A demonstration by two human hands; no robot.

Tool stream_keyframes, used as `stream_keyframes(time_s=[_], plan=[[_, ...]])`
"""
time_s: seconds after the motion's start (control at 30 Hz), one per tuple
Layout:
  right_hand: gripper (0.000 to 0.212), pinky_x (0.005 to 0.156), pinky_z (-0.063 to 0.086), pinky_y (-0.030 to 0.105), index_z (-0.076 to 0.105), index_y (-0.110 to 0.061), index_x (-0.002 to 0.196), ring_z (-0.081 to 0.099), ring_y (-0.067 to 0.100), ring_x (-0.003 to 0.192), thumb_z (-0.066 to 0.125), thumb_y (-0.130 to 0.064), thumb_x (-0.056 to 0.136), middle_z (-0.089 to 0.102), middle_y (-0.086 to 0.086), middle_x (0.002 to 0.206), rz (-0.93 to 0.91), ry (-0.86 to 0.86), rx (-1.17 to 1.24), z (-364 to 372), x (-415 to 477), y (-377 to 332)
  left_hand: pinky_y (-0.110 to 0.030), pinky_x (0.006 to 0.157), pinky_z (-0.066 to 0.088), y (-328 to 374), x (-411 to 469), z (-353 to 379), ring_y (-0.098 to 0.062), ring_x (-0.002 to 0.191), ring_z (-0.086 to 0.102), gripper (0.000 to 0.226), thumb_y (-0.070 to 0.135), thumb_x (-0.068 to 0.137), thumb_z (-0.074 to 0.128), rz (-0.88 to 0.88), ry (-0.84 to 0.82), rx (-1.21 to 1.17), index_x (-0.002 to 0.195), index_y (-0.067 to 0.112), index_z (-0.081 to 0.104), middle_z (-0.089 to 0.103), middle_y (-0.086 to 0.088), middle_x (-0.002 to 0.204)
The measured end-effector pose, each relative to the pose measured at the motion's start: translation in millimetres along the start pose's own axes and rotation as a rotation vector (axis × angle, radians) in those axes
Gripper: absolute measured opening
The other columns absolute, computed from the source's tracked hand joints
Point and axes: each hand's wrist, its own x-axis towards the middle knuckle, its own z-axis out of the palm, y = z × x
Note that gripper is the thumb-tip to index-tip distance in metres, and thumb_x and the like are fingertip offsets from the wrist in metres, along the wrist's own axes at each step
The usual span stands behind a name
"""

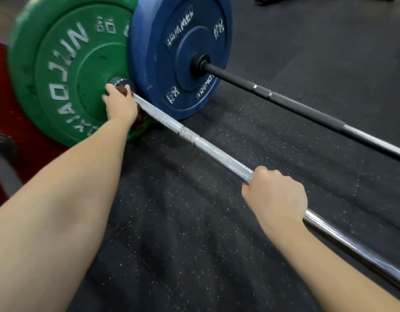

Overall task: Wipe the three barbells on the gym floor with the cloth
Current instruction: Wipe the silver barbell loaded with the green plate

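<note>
While the speckled black gym floor [194, 233] fills most of the view, two bars lie across it, running from upper left to lower right. Biggest thing down there is the green plate [59, 64], standing upright on its edge at the left, partly over a red mat [5, 86]. Just beside it, overlapping its right rim, stands the blue plate [183, 41], also upright.

The silver barbell [217, 154] runs out of the green plate's centre towards the lower right, knurled along the middle, smooth and shiny nearer the camera. Behind it and well apart, the black barbell [284, 102] comes out of the blue plate's hub and turns silver further right.

Now the hands, both on the silver bar. The right hand [275, 194] is clenched round the shaft, knuckles up. The left hand [121, 104] is right up against the green plate's hub, fingers wrapped over the brown cloth [124, 90], which is bunched round the bar there, with a bit of it showing below the wrist.
</note>
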Motion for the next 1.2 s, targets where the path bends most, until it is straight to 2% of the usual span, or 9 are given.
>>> stream_keyframes(time_s=[0.1, 0.27, 0.37, 0.5, 0.6, 0.7, 0.9, 1.03, 1.2], plan=[[0.030, 0.049, 0.021, 0.030, 0.039, -0.016, 0.079, 0.029, 0.019, 0.048, 0.051, -0.036, 0.098, 0.037, -0.004, 0.061, -0.012, 0.011, -0.006, 0.2, 0.0, 0.5, -0.041, 0.100, 0.039, 0.4, -18.7, 9.1, -0.041, 0.125, 0.051, 0.047, 0.039, 0.109, 0.039, 0.017, 0.036, -0.034, 0.137, 0.001, 0.039, 0.047, -0.024, 0.139], [0.030, 0.057, 0.032, 0.030, 0.042, -0.016, 0.080, 0.028, 0.018, 0.048, 0.052, -0.038, 0.098, 0.037, -0.003, 0.061, 0.004, 0.004, 0.015, 1.0, -0.3, 0.5, -0.038, 0.093, 0.038, -2.3, -61.6, 15.8, -0.039, 0.118, 0.054, 0.044, 0.036, 0.109, 0.042, 0.144, 0.015, -0.064, 0.133, -0.001, 0.041, 0.049, -0.023, 0.134], [0.029, 0.053, 0.028, 0.030, 0.041, -0.016, 0.078, 0.029, 0.019, 0.048, 0.053, -0.036, 0.097, 0.037, -0.003, 0.061, 0.006, 0.023, -0.001, 1.3, -1.0, 0.1, -0.033, 0.084, 0.034, -0.1, -78.0, 19.9, -0.038, 0.112, 0.054, 0.041, 0.035, 0.109, 0.043, 0.169, 0.001, -0.086, 0.128, -0.001, 0.042, 0.049, -0.023, 0.131], [0.032, 0.052, 0.027, 0.030, 0.040, -0.017, 0.076, 0.031, 0.021, 0.048, 0.053, -0.037, 0.097, 0.039, -0.003, 0.061, 0.001, 0.026, -0.019, 3.5, -0.2, 0.4, -0.041, 0.092, 0.041, -0.9, -61.6, 14.8, -0.041, 0.112, 0.055, 0.042, 0.037, 0.108, 0.044, 0.166, 0.026, -0.071, 0.127, 0.000, 0.043, 0.050, -0.023, 0.129], [0.031, 0.050, 0.024, 0.029, 0.042, -0.017, 0.079, 0.033, 0.021, 0.049, 0.052, -0.039, 0.098, 0.038, -0.004, 0.060, -0.006, 0.027, -0.023, 2.4, -0.4, 0.3, -0.040, 0.097, 0.039, -2.5, -30.9, 5.4, -0.041, 0.117, 0.055, 0.045, 0.037, 0.108, 0.046, 0.119, 0.047, -0.065, 0.131, -0.002, 0.042, 0.048, -0.025, 0.133], [0.030, 0.050, 0.023, 0.029, 0.043, -0.016, 0.081, 0.034, 0.022, 0.050, 0.051, -0.040, 0.099, 0.037, -0.004, 0.061, -0.020, 0.024, -0.014, 3.2, 0.1, 1.0, -0.042, 0.101, 0.039, 0.8, -8.5, -0.1, -0.042, 0.123, 0.052, 0.048, 0.038, 0.108, 0.045, 0.079, -0.001, 0.002, 0.136, 0.000, 0.039, 0.047, -0.025, 0.137], [0.029, 0.054, 0.029, 0.031, 0.042, -0.017, 0.082, 0.044, 0.026, 0.058, 0.049, -0.040, 0.098, 0.038, -0.004, 0.062, -0.037, 0.013, 0.006, 3.9, 2.1, 2.7, -0.044, 0.095, 0.042, -12.3, -32.6, 14.2, -0.042, 0.116, 0.056, 0.042, 0.036, 0.108, 0.044, 0.144, 0.015, -0.081, 0.124, -0.002, 0.044, 0.058, -0.027, 0.127], [0.029, 0.052, 0.027, 0.030, 0.043, -0.017, 0.082, 0.043, 0.025, 0.056, 0.049, -0.041, 0.098, 0.038, -0.004, 0.062, -0.035, 0.022, -0.008, 1.6, 0.7, 1.5, -0.041, 0.091, 0.041, -19.8, -59.8, 19.9, -0.038, 0.109, 0.056, 0.036, 0.036, 0.108, 0.044, 0.203, -0.006, -0.158, 0.117, 0.001, 0.045, 0.059, -0.024, 0.120], [0.030, 0.048, 0.022, 0.029, 0.042, -0.018, 0.081, 0.034, 0.018, 0.049, 0.049, -0.041, 0.099, 0.041, -0.005, 0.063, -0.018, 0.013, 0.012, 2.0, 2.1, 1.9, -0.039, 0.092, 0.039, -9.3, -52.7, 12.8, -0.038, 0.112, 0.054, 0.039, 0.034, 0.107, 0.046, 0.227, 0.007, -0.117, 0.122, -0.002, 0.046, 0.053, -0.025, 0.126]])
